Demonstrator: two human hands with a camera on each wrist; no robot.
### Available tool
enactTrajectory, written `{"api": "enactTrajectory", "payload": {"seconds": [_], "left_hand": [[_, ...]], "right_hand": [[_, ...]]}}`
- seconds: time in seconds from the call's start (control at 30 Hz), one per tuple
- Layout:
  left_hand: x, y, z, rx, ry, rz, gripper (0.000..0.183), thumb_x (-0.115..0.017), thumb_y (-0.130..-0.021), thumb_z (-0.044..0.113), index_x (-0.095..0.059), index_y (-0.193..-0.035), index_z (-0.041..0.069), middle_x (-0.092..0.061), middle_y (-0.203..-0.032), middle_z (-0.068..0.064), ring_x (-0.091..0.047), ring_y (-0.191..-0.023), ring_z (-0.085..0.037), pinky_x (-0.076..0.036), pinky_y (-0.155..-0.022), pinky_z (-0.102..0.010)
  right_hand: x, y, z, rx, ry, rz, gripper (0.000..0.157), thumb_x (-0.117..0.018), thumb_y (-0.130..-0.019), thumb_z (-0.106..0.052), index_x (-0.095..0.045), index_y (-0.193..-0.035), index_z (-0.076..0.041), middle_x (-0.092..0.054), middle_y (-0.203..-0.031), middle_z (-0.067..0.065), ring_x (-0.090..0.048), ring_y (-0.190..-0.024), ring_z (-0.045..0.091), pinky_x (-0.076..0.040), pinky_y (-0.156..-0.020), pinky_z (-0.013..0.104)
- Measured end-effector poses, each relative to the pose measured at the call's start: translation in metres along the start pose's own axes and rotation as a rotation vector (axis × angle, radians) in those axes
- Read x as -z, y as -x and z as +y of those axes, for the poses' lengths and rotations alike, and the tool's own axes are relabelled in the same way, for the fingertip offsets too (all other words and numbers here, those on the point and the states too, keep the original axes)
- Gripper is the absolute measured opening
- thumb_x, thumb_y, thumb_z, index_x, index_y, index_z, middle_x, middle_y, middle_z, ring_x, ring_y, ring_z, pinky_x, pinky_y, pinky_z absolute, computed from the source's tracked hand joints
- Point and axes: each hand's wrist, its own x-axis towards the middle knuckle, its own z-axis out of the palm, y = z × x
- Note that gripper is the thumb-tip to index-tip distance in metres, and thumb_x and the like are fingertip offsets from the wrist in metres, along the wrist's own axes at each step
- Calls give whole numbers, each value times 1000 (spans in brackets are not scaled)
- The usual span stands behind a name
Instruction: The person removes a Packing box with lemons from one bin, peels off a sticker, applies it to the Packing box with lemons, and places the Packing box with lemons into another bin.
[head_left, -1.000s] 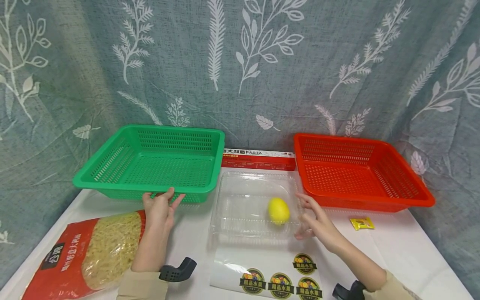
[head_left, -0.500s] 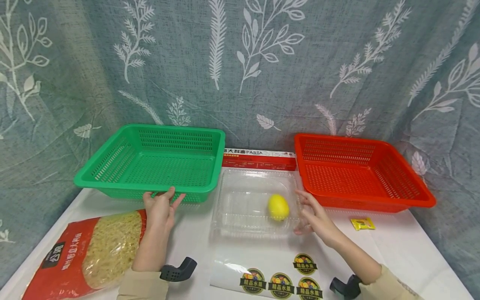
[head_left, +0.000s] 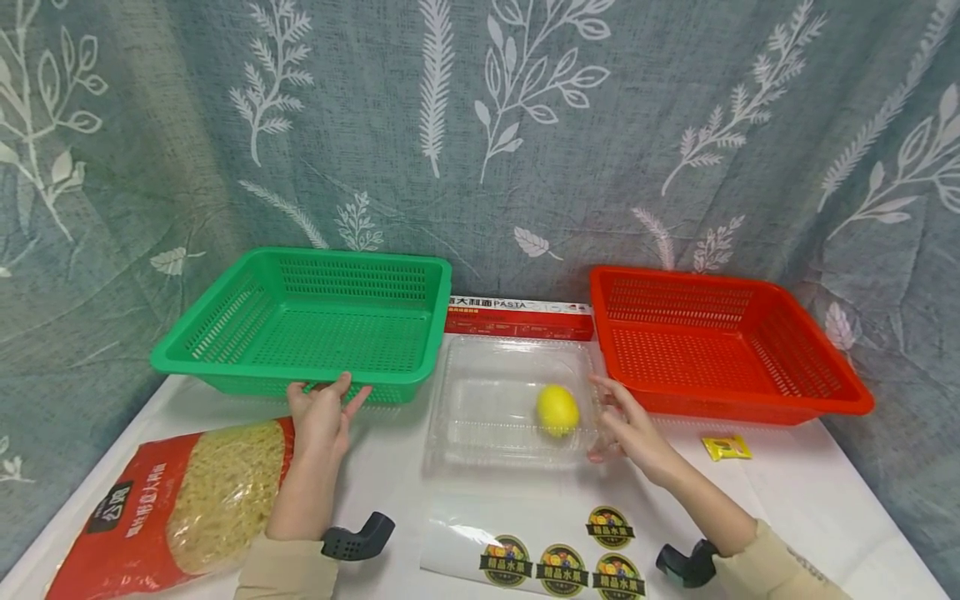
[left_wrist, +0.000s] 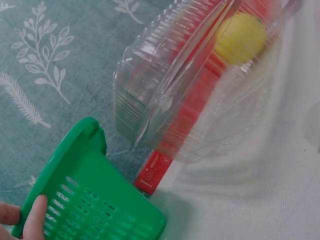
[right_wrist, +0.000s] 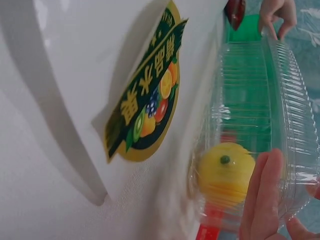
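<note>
On the container's point(head_left: 483, 404) right edge, right fingers point(right_wrist: 265, 192) grip; left fingers point(left_wrist: 36, 218) hold a basket point(head_left: 225, 371).

Soft, even light covers my table point(head_left: 382, 475); glare streaks the sticker sheet point(head_left: 532, 521), and in my dimmer left wrist view the clear box point(left_wrist: 195, 90) looks blurred

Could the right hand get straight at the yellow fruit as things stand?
Probably not: the yellow fruit sits inside the clear box, which looks closed, and the right hand is on its outer side, with plastic between.
</note>
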Motion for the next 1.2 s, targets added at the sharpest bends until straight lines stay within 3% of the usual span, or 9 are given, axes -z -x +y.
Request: {"api": "enactTrajectory", "payload": {"seconds": [0.33, 0.43, 0.53, 0.63, 0.83, 1.0, 1.2], "left_hand": [[1, -2, 4, 4, -42, -4, 45, -41, -94, 1, -11, -127, 8, -30, -107, -4, -44, -95, -10, -47, -87, -28], [6, -7, 0, -18, -61, -22, 50, -44, -93, 2, -11, -130, 7, -33, -108, -5, -46, -94, -11, -47, -87, -29], [15, -18, -8, -37, -62, -49, 53, -50, -92, 4, -13, -130, 7, -36, -107, -6, -50, -92, -11, -48, -86, -30], [20, -22, -13, -43, -71, -75, 53, -52, -91, 6, -14, -128, 6, -39, -104, -7, -52, -89, -13, -49, -84, -32], [10, -5, 2, 14, -237, -108, 36, -44, -96, 11, -20, -122, 7, -39, -100, -4, -51, -85, -7, -48, -84, -26], [10, 0, 9, 79, -308, -159, 18, -41, -97, 17, -30, -110, 12, -42, -95, -3, -52, -83, -6, -49, -83, -26], [15, 6, 7, 145, -506, -252, 38, -30, -100, 31, -27, -124, 1, -43, -101, -3, -51, -91, -9, -50, -81, -27]], "right_hand": [[2, -4, -1, -14, 26, -17, 57, -43, -89, -7, -21, -143, -7, -28, -131, 28, -62, -65, 27, -55, -60, 36], [2, -4, -2, -37, 86, -8, 57, -44, -90, -11, -23, -143, -11, -30, -133, 26, -60, -83, 31, -53, -65, 35], [4, -3, -2, -59, 140, -3, 57, -45, -91, -16, -25, -144, -16, -32, -135, 24, -48, -106, 37, -50, -71, 37], [6, 0, -1, -73, 171, -8, 56, -46, -92, -21, -25, -145, -20, -32, -136, 24, -39, -116, 38, -49, -75, 38], [11, 3, 0, -70, 149, -18, 58, -49, -94, -26, -24, -145, -20, -32, -136, 25, -42, -115, 41, -52, -77, 39], [13, 6, 0, -54, 133, -21, 58, -51, -94, -26, -25, -145, -17, -33, -135, 25, -52, -104, 34, -53, -76, 36], [15, 13, 0, -34, 118, -14, 56, -51, -94, -21, -27, -142, -9, -35, -133, 28, -57, -95, 31, -52, -77, 37]]}}
